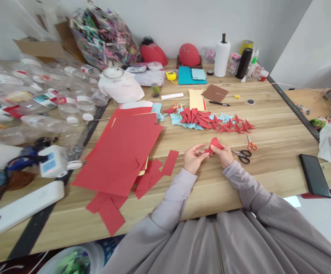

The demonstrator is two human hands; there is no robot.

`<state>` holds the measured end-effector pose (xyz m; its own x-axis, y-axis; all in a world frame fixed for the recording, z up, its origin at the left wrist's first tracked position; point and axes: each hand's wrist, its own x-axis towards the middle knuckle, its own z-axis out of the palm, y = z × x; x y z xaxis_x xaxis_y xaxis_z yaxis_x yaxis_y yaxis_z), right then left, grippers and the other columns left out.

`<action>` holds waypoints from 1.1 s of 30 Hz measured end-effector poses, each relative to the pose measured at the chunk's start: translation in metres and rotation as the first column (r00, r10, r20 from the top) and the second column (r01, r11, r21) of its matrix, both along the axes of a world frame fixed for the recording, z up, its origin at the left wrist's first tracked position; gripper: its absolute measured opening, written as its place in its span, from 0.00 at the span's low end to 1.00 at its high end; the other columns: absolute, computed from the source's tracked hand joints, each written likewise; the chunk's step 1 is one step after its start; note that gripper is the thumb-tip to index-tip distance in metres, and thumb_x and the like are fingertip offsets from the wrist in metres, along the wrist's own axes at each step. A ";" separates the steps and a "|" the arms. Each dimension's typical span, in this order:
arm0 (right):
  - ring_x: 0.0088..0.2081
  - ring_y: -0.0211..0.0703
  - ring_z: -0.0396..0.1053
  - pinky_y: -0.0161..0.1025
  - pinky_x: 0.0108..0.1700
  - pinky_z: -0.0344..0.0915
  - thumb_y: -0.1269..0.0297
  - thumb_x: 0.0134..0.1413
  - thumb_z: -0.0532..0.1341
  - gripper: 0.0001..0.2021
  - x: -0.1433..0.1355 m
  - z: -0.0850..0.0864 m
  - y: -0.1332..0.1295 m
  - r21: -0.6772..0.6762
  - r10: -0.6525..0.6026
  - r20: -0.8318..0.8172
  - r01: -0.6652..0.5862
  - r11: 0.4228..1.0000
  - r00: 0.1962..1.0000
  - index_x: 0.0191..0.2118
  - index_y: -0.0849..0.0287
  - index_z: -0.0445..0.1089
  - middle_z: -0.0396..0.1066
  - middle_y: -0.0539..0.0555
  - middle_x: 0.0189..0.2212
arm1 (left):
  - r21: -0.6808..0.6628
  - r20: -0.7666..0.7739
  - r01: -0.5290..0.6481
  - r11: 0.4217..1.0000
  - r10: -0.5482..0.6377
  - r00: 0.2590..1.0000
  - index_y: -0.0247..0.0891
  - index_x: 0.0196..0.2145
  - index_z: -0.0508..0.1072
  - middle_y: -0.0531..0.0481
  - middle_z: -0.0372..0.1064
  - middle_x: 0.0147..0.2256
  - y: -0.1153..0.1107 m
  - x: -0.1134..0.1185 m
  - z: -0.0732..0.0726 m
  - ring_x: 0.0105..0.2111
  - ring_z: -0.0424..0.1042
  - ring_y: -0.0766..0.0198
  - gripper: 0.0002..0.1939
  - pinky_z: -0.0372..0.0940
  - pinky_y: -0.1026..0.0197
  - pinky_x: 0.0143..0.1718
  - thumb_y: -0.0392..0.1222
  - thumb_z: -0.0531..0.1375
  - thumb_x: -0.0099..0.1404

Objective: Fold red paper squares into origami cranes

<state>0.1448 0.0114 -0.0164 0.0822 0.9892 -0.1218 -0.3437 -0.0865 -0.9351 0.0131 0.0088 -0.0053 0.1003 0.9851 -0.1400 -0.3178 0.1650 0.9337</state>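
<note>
A small folded piece of red paper point(215, 143) is held between both hands above the wooden table. My left hand point(193, 158) pinches its lower left edge with thumb and fingers. My right hand point(224, 155) grips its right side, the thumb on top. Beyond the hands lie folded red paper shapes point(195, 117) and light blue ones point(186, 123) in a long cluster. Large red sheets point(119, 148) are stacked left of my hands, with cut red strips point(170, 163) beside them. Black-handled scissors point(243, 155) and small orange-handled scissors point(251, 144) rest right of my right hand.
Many plastic bottles point(51, 123) crowd the left side. A black phone point(314, 175) lies at the right edge. Along the back stand a white paper roll point(222, 59), a black bottle point(243, 64) and red domes point(189, 55). A pen point(219, 103) lies beyond the folded shapes.
</note>
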 end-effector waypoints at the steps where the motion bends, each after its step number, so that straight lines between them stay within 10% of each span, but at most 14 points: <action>1: 0.19 0.35 0.64 0.35 0.25 0.63 0.51 0.36 0.69 0.16 0.000 -0.001 0.001 -0.013 -0.001 -0.012 0.001 1.000 1.000 0.18 0.61 0.72 0.70 0.50 0.16 | -0.004 0.004 -0.001 1.000 0.001 1.000 0.32 0.37 0.72 0.53 0.72 0.20 0.000 0.000 0.000 0.20 0.72 0.64 0.27 0.68 0.60 0.27 0.39 0.72 0.38; 27: 0.17 0.36 0.63 0.36 0.23 0.62 0.35 0.43 0.56 0.28 0.006 -0.004 0.008 -0.004 -0.134 -0.042 0.134 0.991 0.990 0.18 0.58 0.67 0.65 0.49 0.12 | -0.133 0.120 -0.139 0.981 0.155 0.981 0.30 0.39 0.72 0.49 0.74 0.22 0.007 -0.006 -0.003 0.20 0.73 0.64 0.28 0.68 0.63 0.24 0.38 0.71 0.38; 33: 0.17 0.34 0.62 0.35 0.24 0.62 0.44 0.41 0.64 0.20 0.007 -0.003 0.007 0.049 -0.069 0.049 0.066 0.997 0.996 0.19 0.58 0.66 0.67 0.47 0.15 | -0.123 0.086 -0.163 0.979 0.174 0.981 0.29 0.38 0.72 0.48 0.73 0.20 0.006 -0.005 -0.002 0.19 0.72 0.64 0.27 0.67 0.64 0.22 0.38 0.71 0.38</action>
<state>0.1523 0.0188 -0.0193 0.1537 0.9857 -0.0686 -0.2990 -0.0198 -0.9540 0.0082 0.0151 -0.0068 -0.0476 0.9668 -0.2510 -0.4370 0.2058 0.8756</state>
